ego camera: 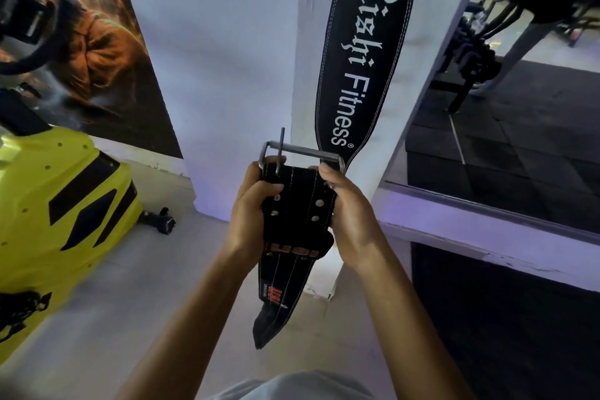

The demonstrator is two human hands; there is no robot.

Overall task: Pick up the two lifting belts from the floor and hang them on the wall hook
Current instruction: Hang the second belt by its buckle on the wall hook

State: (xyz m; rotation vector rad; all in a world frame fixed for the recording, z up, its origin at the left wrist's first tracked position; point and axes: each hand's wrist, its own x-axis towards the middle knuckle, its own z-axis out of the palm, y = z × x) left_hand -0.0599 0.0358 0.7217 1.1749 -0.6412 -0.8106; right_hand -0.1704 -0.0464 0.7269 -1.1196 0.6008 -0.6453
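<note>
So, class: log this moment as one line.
both hands grip black leather belt's buckle end | white-lettered black belt hangs on wall

- White wall (227, 52) carrying a dark poster (97, 52)
- Pale floor (107, 312) beside a yellow machine (55, 204)
- Mirror (519, 81) on the right reflecting dark floor tiles

Hanging belt (363, 52): upper end cut off by top edge; what holds it up not visible. Below it, held belt (292, 204): side edges covered by left hand (253, 214) and right hand (350, 214); red lettering part-hidden. Left of hanging belt, yellow machine (55, 211) cut off by frame edge.
</note>
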